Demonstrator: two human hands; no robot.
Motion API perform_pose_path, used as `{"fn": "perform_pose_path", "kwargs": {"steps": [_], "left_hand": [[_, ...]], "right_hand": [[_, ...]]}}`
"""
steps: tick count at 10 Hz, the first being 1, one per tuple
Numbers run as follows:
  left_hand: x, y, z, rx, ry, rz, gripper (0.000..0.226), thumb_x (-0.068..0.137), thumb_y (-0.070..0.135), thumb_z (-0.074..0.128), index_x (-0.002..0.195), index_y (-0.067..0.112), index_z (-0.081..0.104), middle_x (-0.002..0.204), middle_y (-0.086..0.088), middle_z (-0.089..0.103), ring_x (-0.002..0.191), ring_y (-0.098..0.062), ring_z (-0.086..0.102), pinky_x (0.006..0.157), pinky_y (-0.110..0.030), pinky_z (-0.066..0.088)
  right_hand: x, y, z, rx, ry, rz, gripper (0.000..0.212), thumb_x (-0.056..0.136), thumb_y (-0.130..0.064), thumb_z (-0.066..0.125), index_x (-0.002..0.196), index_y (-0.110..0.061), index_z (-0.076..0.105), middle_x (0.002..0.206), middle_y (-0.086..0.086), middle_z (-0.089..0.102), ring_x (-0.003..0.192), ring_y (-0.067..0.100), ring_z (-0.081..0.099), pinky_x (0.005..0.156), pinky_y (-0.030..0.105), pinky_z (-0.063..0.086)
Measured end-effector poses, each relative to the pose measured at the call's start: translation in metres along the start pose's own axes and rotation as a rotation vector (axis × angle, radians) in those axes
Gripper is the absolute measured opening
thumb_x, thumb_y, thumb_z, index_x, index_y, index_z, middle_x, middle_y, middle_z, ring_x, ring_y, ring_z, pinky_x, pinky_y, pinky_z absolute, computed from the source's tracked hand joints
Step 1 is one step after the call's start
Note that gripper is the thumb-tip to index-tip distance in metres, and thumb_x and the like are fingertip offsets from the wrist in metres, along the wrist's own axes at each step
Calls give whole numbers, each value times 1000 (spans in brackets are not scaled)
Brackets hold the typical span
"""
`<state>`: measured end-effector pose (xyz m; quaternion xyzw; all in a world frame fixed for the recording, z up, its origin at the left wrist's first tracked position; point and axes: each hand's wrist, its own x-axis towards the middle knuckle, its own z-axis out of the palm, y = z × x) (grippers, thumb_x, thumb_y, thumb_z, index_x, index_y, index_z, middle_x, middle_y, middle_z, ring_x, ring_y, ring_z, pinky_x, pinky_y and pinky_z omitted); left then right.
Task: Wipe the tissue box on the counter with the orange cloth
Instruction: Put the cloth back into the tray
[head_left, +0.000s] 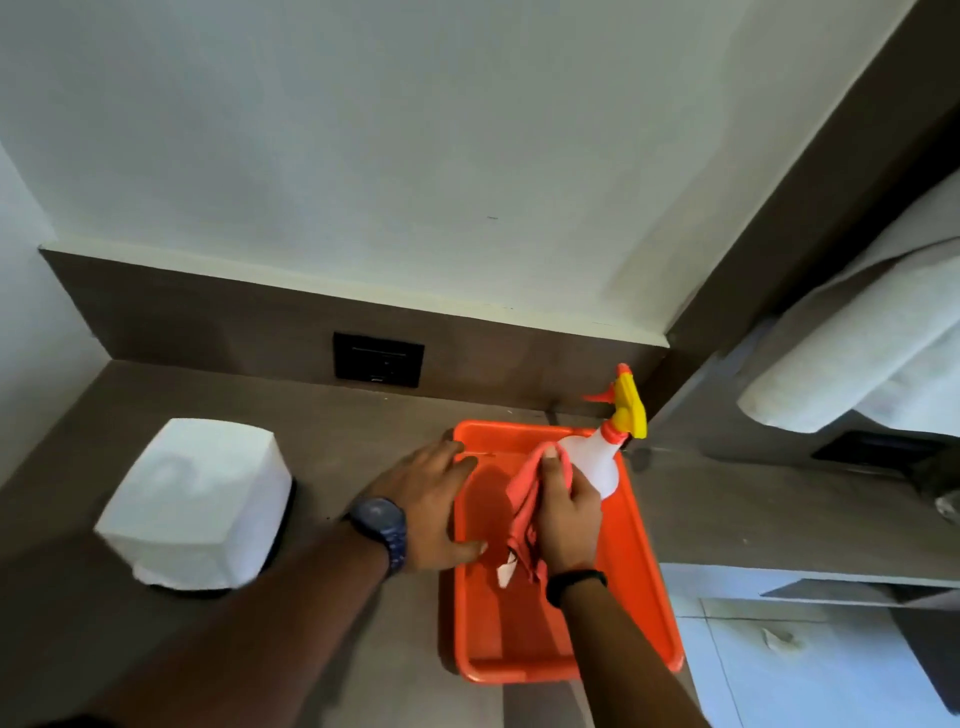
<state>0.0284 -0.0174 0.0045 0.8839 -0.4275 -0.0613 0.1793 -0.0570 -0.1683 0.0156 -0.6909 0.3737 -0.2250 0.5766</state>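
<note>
Gripping the orange cloth (524, 512) in the right hand (563, 512), fingers clamped around it above the orange tray (636, 582). Resting the left hand (428, 512) with fingers spread on the tray's edge. Leaving the tissue box (200, 499) well apart on the surface (337, 452), not yet touched; all wiping remaining.

The orange tray (641, 566) is looking like smooth, glossy plastic, and the orange cloth (524, 512) is hanging soft and matt. The brown tabletop (332, 447) is showing a matt, wood-like finish, while the white tissue box (200, 501) is looking smooth.
</note>
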Motion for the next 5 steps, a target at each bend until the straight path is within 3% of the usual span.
{"fn": "perform_pose_path", "kwargs": {"steps": [1,2,3,4,5], "left_hand": [[10,18,37,41,-80,-119,102,64,65,52,143,12,15,155,-13,14,142,-27,12,117,-41,15],[7,18,58,59,-115,-174,100,70,61,47,145,8,6,156,-15,7,143,-28,6,118,-42,12],[2,10,65,61,-53,-125,97,65,52,53,141,0,22,153,-20,21,140,-33,22,115,-46,22],[-1,6,66,56,-12,-83,95,60,51,54,139,2,31,150,-19,30,137,-33,30,111,-45,23],[-3,6,56,21,-36,-92,100,63,55,53,144,8,18,155,-13,15,142,-27,13,116,-39,11]], "right_hand": [[8,27,-5,-292,-95,-68,33,102,-34,59,90,-6,71,85,10,75,84,28,67,75,36,51],[12,46,-1,-548,-168,-123,57,91,-59,47,98,-9,73,100,16,75,96,36,67,85,42,53],[10,61,3,-845,-275,-166,78,80,-73,28,115,-18,70,125,12,69,119,37,58,101,47,49],[7,69,6,-1032,-431,-164,64,92,-66,40,144,-29,48,158,5,44,146,34,35,118,54,32],[6,70,5,-1021,-459,-177,67,94,-59,49,153,-31,35,168,3,28,158,34,14,125,57,17]]}}
